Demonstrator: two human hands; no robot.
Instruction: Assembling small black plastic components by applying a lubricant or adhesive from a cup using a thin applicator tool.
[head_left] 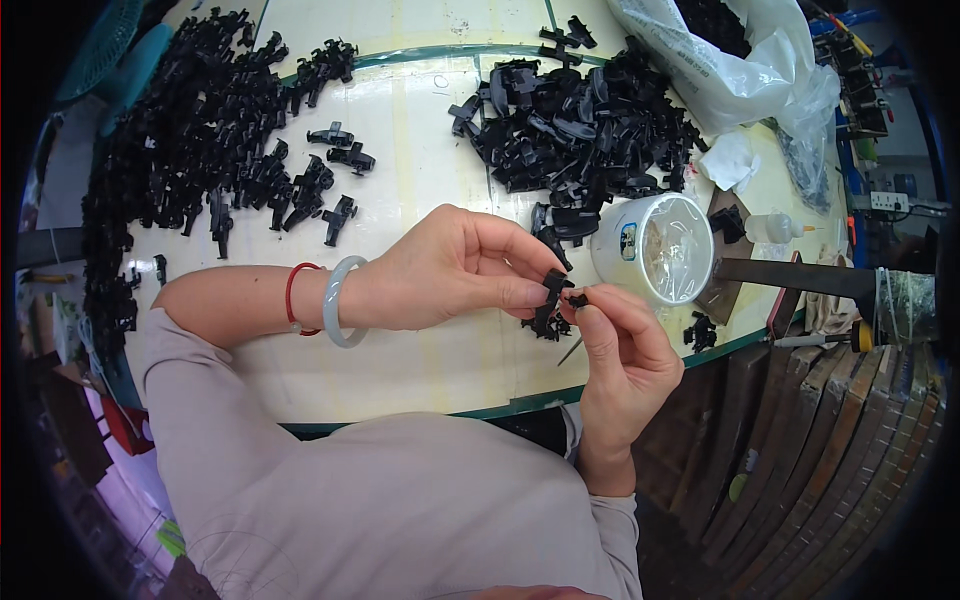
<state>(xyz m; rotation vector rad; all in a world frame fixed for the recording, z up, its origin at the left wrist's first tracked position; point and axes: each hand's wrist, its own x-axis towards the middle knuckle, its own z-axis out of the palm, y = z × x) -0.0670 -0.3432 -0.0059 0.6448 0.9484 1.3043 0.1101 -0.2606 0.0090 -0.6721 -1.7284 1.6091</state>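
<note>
Between the thumb and fingers of my left hand [440,270] is a black plastic part [549,303], held over the near side of the table. My right hand [628,360] pinches a much smaller black piece [577,300] right beside it; whether the two pieces touch I cannot tell. Under the hands lies a small heap of tiny black pieces [556,328], partly covered by them. A thin dark rod [570,351] shows below my fingers. Just right of my hands stands a white round tub [655,245] with clear plastic film in it.
Black parts form a large pile [590,120] at the far right and a wide spread [200,130] at the left. A white plastic bag [735,70] sits at the back right. Near the right edge are a dark metal bar [790,275] and a small bottle [772,228].
</note>
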